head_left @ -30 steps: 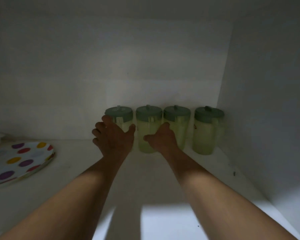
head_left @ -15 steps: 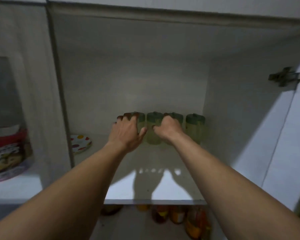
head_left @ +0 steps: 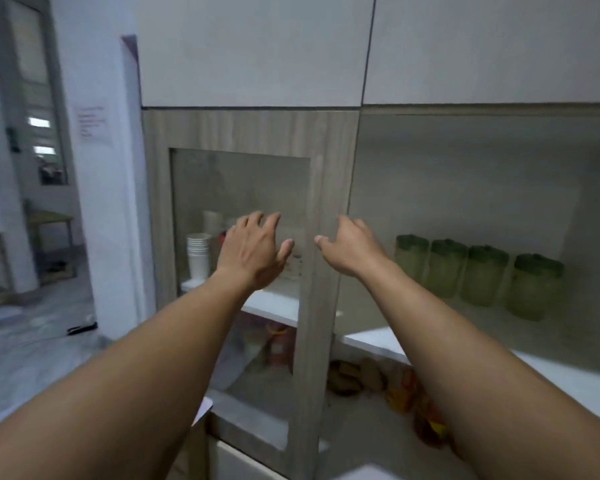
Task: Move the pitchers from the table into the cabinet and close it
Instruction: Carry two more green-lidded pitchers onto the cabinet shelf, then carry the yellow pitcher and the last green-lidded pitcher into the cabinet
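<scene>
Since four green-lidded pitchers (head_left: 478, 273) stand in a row on the white shelf (head_left: 378, 337) at the back of the open right-hand cabinet bay, the moving appears finished and only the closing remains. Both hands are empty, fingers loosely spread: the left hand (head_left: 253, 252) is raised before the glass-paned cabinet door (head_left: 312, 188), which is shut on the left bay, and the right hand (head_left: 352, 249) hovers just past that door's wooden edge. The open bay's own door is out of view.
</scene>
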Motion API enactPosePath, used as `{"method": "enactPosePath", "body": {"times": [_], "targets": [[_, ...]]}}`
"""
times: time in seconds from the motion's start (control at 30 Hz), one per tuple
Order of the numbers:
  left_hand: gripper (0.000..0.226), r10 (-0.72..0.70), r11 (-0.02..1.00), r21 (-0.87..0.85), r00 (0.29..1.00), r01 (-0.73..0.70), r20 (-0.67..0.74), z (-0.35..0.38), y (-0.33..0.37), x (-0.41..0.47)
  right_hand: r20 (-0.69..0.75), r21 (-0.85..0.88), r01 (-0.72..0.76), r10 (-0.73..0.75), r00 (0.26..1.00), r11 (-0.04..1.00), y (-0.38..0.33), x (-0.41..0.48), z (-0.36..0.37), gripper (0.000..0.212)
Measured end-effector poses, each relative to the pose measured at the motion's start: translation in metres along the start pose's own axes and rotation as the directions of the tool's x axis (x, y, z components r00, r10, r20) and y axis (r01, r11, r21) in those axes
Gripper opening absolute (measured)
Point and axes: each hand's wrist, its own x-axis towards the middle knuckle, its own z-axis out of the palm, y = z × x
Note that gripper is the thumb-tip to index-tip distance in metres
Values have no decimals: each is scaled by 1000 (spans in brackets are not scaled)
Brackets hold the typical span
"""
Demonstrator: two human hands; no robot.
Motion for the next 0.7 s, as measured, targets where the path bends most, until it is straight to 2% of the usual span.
{"method": "enactPosePath", "body": {"times": [0.17, 0.3, 0.53, 0.7], "targets": [[65, -215, 966, 146, 976, 215, -11, -44, -94, -50, 87, 75, 162, -169, 982, 984, -91, -19, 47, 66], [64, -368, 903, 221, 929, 368, -43, -73, -164, -87, 152, 144, 306, -327, 933, 941, -163, -27, 87, 66], [63, -567, 751, 342, 817, 565, -107, -121, -253, -162, 259, 317, 465, -547, 796, 827, -272, -55, 162, 66], [63, -696, 582, 425, 695, 693, -181, -158, -301, -231, 305, 458, 528, -684, 663, 715, -349, -100, 213, 67]]}}
